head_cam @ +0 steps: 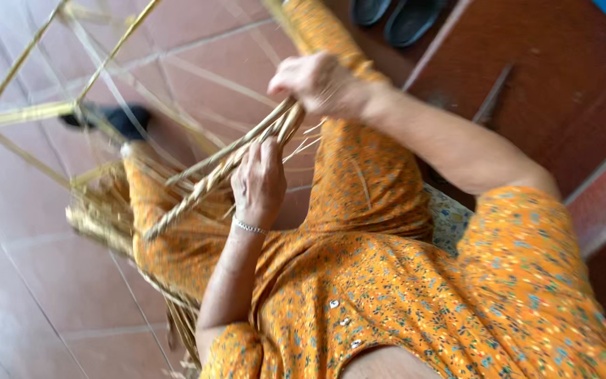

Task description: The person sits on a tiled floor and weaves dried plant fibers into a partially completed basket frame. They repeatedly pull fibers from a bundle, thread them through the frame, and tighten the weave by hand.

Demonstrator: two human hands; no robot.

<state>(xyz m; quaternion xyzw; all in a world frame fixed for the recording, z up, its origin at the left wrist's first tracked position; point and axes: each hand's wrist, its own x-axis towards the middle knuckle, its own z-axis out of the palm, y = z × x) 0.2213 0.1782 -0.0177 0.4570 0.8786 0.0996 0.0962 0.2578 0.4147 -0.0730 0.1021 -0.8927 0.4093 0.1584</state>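
1. Reddish-brown floor tiles (50, 281) with pale grout lines fill the scene, seen from above the lap of a seated person in an orange floral garment (387, 281).
2. At the centre lies a woven band of pale straw strips (212, 179), running diagonally from lower left to upper right across the person's knees.
3. The left hand (257, 184) closes around the band near its upper end, fingers curled over the strips and thumb tucked beneath; a thin beaded bracelet (249, 226) circles the wrist just below the band.
4. The right hand (315, 83) sits just above the band's upper tip, fingers pressed together and pinching the loose ends of the strips where they fan apart.
5. Both hands touch the band, with the right hand up and to the right of the left.
6. Left of the band, a loose bundle of unwoven straw (103, 210) drapes over the knee and trails toward the floor.
7. Above and left of the band, long single strips (29, 112) stretch out in angled lines across the tiles, blurred.
8. A dark sandal (117, 118) shows on the foot beyond the band's lower end.
9. Far above the band, at the top edge, a pair of black shoes (394, 17) rests by a dark red step (548, 77).
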